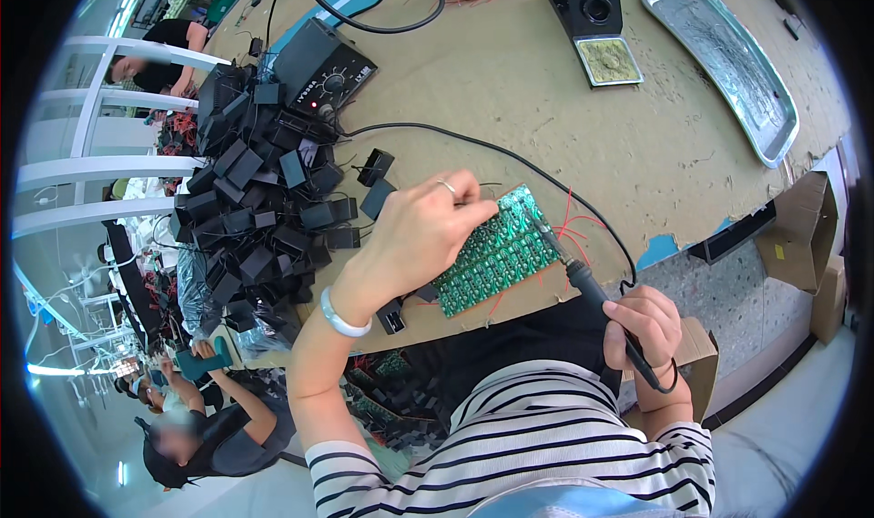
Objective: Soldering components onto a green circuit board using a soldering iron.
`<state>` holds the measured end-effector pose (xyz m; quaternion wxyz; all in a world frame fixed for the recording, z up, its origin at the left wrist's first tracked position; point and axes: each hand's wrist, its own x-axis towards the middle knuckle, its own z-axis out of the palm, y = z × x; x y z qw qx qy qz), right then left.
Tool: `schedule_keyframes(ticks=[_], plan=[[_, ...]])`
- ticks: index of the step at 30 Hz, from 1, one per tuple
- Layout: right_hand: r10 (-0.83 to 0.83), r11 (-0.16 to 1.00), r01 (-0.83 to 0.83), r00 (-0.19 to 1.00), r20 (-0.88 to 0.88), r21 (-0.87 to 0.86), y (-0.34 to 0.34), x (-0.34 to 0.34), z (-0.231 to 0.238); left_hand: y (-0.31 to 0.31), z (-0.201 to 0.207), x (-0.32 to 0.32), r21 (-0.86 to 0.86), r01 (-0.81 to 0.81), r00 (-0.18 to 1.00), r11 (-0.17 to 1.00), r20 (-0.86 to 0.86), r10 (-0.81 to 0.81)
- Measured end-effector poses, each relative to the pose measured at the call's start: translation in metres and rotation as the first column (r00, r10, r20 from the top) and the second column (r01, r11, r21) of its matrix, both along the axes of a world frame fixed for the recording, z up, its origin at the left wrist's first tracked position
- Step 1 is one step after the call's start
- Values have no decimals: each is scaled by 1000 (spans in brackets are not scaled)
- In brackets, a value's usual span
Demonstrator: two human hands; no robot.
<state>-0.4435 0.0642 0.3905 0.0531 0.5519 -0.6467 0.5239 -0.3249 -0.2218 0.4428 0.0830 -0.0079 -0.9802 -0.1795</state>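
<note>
A green circuit board panel point(501, 268), covered in rows of small parts, lies at the table's near edge. My right hand point(645, 325) is wrapped round the dark handle of a soldering iron point(590, 288), whose tip reaches the board's upper right part. Over the board's upper left side is my left hand point(421, 228), thumb and fingers pinched together near the surface. Whatever it pinches is too small or too hidden to make out. Thin red wires point(574, 228) stick out from the board's right side and lower edge.
Left of the board is a heap of black plastic cases point(246, 204). Behind it stands a soldering station point(326, 70), its cable running across the table. An iron stand point(584, 6) and a metal tray point(787, 134) are farther back. Co-workers sit at the left.
</note>
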Motion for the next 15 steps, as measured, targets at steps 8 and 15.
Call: schedule_keyframes(ticks=[8, 15], plan=[[19, 1000, -18, 999, 40, -25, -12, -1, -12, 4, -11, -8, -135, 28, 999, 990, -33, -32], [24, 999, -22, 998, 54, -33, -22, -1, -16, 6, -12, -13, -261, 45, 999, 964, 41, -35]])
